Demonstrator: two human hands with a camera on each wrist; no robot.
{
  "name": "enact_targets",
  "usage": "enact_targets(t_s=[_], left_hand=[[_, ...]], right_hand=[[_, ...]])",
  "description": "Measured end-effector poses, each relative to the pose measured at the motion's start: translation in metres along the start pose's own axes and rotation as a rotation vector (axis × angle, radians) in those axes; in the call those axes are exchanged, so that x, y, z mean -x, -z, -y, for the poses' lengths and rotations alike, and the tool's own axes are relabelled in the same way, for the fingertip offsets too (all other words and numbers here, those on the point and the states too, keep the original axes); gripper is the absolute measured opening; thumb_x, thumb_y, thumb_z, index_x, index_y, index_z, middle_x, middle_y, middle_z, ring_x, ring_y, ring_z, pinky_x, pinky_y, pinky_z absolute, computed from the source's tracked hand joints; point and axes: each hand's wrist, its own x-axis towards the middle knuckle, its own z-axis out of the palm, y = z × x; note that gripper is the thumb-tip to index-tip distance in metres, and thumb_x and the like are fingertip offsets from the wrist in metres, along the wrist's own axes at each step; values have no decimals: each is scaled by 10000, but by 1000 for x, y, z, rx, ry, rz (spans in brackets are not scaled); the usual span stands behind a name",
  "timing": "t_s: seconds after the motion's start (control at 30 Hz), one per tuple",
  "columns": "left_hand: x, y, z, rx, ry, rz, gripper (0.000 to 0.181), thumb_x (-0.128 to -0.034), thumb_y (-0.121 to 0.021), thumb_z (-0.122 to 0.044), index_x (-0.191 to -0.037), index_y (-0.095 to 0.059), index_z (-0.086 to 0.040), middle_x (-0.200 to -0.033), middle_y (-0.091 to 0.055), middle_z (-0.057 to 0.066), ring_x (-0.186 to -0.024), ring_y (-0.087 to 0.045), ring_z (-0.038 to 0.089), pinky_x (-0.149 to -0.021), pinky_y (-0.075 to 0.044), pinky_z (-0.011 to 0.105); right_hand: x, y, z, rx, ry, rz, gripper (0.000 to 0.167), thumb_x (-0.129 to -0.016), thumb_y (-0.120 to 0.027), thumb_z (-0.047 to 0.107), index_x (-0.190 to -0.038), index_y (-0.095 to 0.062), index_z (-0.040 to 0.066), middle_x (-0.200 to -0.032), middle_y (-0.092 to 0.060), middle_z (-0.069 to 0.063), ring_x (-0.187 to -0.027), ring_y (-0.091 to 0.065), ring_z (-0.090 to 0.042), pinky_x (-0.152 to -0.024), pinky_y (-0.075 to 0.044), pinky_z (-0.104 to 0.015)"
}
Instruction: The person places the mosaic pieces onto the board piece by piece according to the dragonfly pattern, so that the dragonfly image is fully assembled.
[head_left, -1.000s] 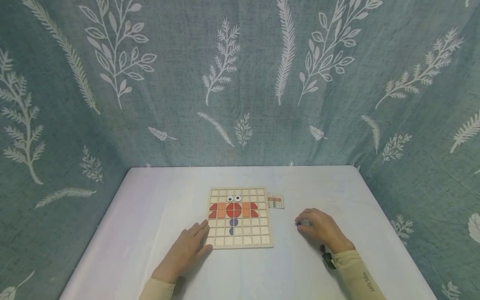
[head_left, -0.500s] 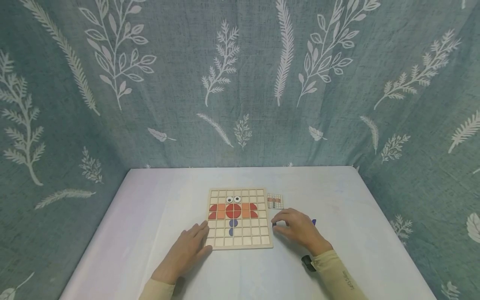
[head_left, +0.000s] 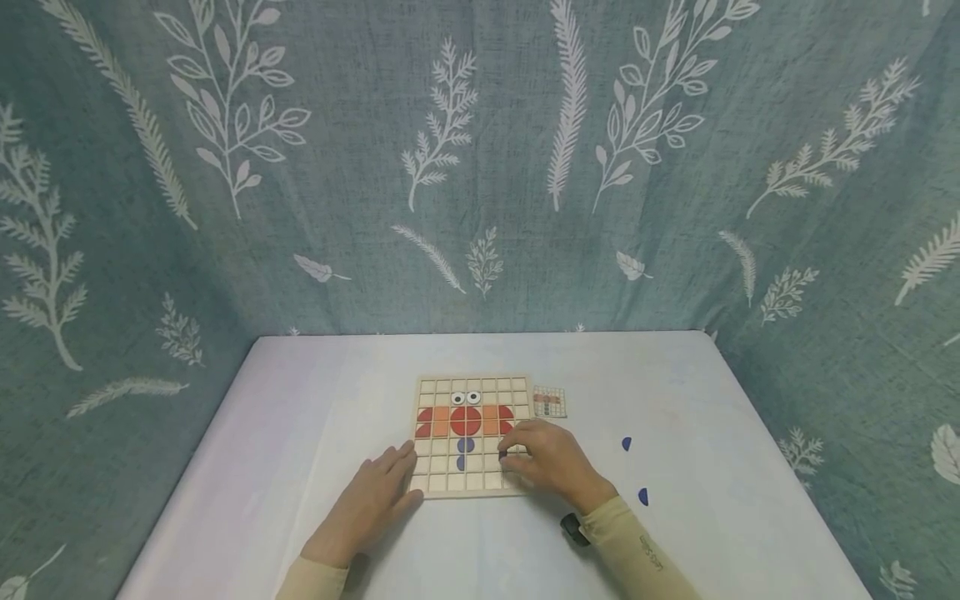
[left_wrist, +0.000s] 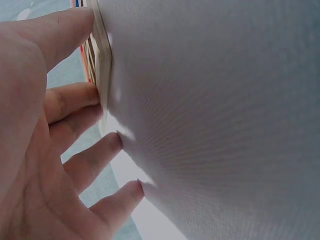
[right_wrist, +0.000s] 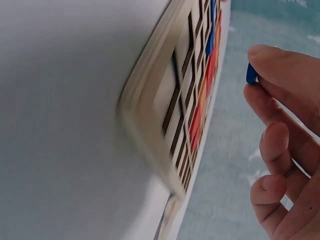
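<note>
A wooden grid board (head_left: pixel 441 482) lies on the white table, bearing red, orange and blue pieces and two eye discs near its top. My left hand (head_left: pixel 369 500) rests at the board's left side with fingers fairly straight; in the left wrist view its thumb and a finger (left_wrist: pixel 75 100) touch the board's edge. Over the board's right part, my right hand (head_left: pixel 553 463) pinches a small blue piece (right_wrist: pixel 251 74) between thumb and forefinger. Its full shape is hidden by the fingers. Blue pieces (head_left: pixel 466 446) sit in the middle column below the red circle (head_left: pixel 466 422).
A small pattern card (head_left: pixel 550 402) lies against the board's upper right side. Two loose blue half-round pieces, one upper (head_left: pixel 626 444) and one lower (head_left: pixel 643 497), lie on the table (head_left: pixel 697 400) to the right. A patterned green curtain (head_left: pixel 480 167) surrounds the table's back and sides.
My right hand has moved left from the table's right side to above the board, carrying the blue piece. Two loose blue pieces have come into sight behind it. The left hand stays put.
</note>
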Motion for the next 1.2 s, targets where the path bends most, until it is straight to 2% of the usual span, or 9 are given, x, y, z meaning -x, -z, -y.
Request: enact_targets(t_s=[0.17,0.37,0.57,0.83,1.0,1.2], left_hand=[[1,-1,1,9,2,-2,602,-981,-668,-361,-1451,-519,-17,-1540,-469,144,-1408,-426,402,-1129,-361,636],[1,-1,1,14,-2,-7,603,-977,-672,-357,-1453,-519,-19,-1540,-467,145,-1407,-426,403,-1124,-363,642],[1,-1,1,20,5,-2,594,-990,-657,-358,-1458,-514,-23,-1546,-461,140,-1414,-418,401,-1135,-352,636],[1,-1,0,24,3,-4,592,-986,-659,-367,-1448,-524,-22,-1539,-469,142,-1408,-426,402,-1130,-356,640],[1,0,0,25,12,13,598,-994,-649,-369,-1460,-511,-22,-1552,-454,139,-1420,-411,399,-1140,-346,634],[1,1,0,23,7,1,600,-996,-649,-358,-1463,-505,-11,-1554,-450,146,-1420,-409,400,-1135,-348,641]], right_hand=[[-10,-11,12,17,19,33,110,-815,-852,257,-900,-782,256,-948,-738,137,-921,-679,-71,-770,-585,-265],[-21,-22,21,22,45,34,87,-797,-856,242,-848,-786,247,-887,-730,143,-830,-658,-72,-682,-560,-247],[-28,-29,26,15,6,109,73,-784,-834,204,-840,-797,235,-863,-729,144,-819,-661,-48,-698,-555,-218],[-33,-35,27,40,-13,190,53,-816,-845,244,-847,-803,239,-809,-697,175,-768,-621,-6,-675,-530,-182],[-34,-34,29,44,-15,213,48,-832,-845,260,-852,-805,243,-848,-712,168,-815,-644,-20,-711,-549,-200],[-34,-34,29,58,15,213,39,-835,-842,240,-859,-812,241,-896,-728,153,-855,-670,-41,-736,-565,-204]])
